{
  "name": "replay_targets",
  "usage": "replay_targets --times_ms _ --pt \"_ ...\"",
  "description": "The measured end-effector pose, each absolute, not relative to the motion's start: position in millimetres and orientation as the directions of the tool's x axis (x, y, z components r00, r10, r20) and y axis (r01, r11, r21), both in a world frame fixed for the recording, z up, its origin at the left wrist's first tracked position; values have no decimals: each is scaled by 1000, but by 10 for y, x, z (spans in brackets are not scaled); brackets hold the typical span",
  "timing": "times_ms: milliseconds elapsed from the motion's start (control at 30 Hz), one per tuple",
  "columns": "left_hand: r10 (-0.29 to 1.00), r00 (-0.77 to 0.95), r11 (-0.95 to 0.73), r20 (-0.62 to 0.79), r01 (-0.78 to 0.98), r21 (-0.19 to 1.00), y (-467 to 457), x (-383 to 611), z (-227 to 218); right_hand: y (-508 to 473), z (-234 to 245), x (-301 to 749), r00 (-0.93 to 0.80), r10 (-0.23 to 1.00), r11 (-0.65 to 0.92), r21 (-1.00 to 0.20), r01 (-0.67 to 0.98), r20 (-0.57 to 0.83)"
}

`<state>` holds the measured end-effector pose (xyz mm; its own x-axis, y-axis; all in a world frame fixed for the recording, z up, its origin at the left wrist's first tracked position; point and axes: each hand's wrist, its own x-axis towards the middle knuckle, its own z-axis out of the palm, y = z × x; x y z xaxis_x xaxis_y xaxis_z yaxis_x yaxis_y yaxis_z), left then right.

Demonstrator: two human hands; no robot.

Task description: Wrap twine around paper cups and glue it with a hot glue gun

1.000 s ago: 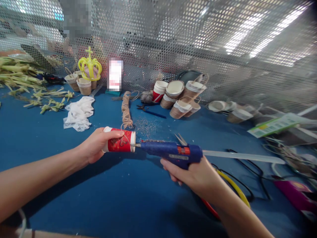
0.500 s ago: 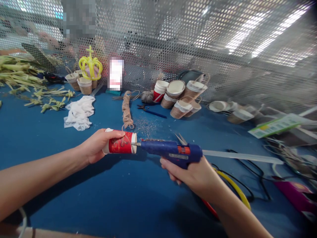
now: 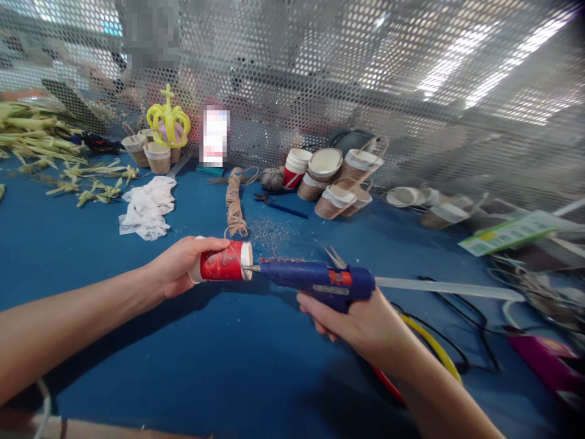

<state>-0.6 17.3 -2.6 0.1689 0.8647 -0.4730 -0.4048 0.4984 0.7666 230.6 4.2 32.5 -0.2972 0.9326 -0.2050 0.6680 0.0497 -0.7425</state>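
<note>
My left hand (image 3: 180,268) is wrapped round a red paper cup (image 3: 222,263) held on its side above the blue table (image 3: 183,366), base pointing right. My right hand (image 3: 356,323) grips a blue hot glue gun (image 3: 320,279) with a clear glue stick (image 3: 448,288) sticking out behind. The gun's metal nozzle touches the cup's white base rim. A strand of brown twine (image 3: 234,204) runs from the cup back to a coil on the table.
A pile of twine-wrapped paper cups (image 3: 336,177) lies at the back, by scissors (image 3: 278,204) and a twine ball (image 3: 272,178). White cloth (image 3: 147,207), green leaves (image 3: 55,158) and a yellow crown (image 3: 167,119) are at the left. Cables (image 3: 434,347) trail right. A perforated metal screen (image 3: 365,73) stands behind.
The cup has turned slightly in my left hand and its base has shifted a little; the glue gun nozzle stays against the base rim.
</note>
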Motion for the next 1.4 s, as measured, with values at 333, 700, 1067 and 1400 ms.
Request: replay_targets --times_ms 333,700,1067,1400 --pt "874 200 484 -442 -407 774 185 -33 -60 49 267 2331 -281 943 55 -748 661 -179" --pt "929 125 371 -350 -357 857 113 6 13 -15 348 2244 -195 967 -7 -782 624 -164" --pt "938 113 346 -327 -343 873 63 44 43 63 344 2284 -223 955 -16 -784 620 -196" --pt "952 73 304 -298 -350 886 55 44 28 48 346 2264 -214 961 -16 -809 588 -174"
